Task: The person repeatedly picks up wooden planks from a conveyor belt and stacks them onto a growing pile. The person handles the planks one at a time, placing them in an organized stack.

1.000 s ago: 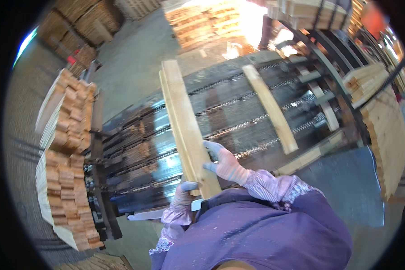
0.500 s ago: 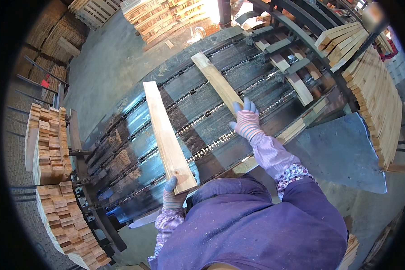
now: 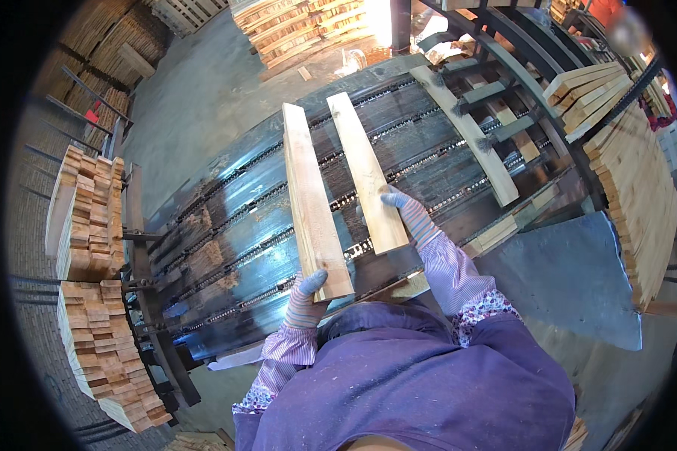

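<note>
A dark conveyor bed [image 3: 253, 212] with parallel chains spanned the frame's middle. A pale board [image 3: 469, 137] lay across it, upper right of centre; whether the centre plank [image 3: 364, 177] touched it was unclear.

The left hand [image 3: 307, 301], in a striped glove [image 3: 302, 312], is curled in a grip close to the waist, thumb [image 3: 314, 282] uppermost and fingers mostly hidden; the right hand [image 3: 408, 209], gloved alike, grips further forward, its fingers largely out of sight; both forearms [image 3: 456, 274], in striped sleeves [image 3: 465, 284] with floral bands [image 3: 487, 308], angle forward and inward.
</note>
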Demonstrator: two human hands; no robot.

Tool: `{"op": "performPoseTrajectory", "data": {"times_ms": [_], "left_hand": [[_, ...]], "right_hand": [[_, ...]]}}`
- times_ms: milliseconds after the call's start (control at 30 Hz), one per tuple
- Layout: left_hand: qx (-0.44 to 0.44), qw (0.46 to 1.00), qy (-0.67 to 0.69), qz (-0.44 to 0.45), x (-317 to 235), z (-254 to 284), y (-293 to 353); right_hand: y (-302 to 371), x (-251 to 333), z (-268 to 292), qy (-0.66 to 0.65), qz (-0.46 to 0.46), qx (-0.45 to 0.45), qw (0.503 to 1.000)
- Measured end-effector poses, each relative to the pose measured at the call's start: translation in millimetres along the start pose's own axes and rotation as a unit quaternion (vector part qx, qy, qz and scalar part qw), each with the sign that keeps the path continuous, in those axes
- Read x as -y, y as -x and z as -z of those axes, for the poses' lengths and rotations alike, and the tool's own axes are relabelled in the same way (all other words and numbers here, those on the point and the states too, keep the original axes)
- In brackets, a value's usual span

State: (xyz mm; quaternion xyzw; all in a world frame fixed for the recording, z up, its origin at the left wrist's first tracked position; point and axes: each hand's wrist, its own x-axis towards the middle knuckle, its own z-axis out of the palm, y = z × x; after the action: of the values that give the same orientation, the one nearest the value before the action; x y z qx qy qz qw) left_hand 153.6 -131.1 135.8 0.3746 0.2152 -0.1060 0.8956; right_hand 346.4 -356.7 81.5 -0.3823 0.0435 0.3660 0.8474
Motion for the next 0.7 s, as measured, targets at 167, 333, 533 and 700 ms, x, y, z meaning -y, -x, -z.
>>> {"op": "performPoseTrajectory", "data": {"times_ms": [167, 333, 533, 700], "left_hand": [[-0.023, 0.996, -0.089, -0.016, 9.0, -5.2, -4.2], [-0.048, 0.998, -0.033, 0.031, 12.9, -5.7, -11.8], [0.026, 0.999, -0.026, -0.003, 7.0, 15.4, -9.6], [-0.021, 0.997, 0.035, 0.065, -3.0, 26.1, 11.3]], "right_hand": [[21.6, -28.5, -36.4, 0.170, 0.046, 0.000, 0.984], [21.4, -74.9, -49.2, 0.378, 0.050, 0.034, 0.924], [27.8, -51.5, -79.6, 0.253, 0.022, 0.062, 0.965], [18.1, -65.7, -82.5, 0.300, 0.083, 0.047, 0.949]]}}
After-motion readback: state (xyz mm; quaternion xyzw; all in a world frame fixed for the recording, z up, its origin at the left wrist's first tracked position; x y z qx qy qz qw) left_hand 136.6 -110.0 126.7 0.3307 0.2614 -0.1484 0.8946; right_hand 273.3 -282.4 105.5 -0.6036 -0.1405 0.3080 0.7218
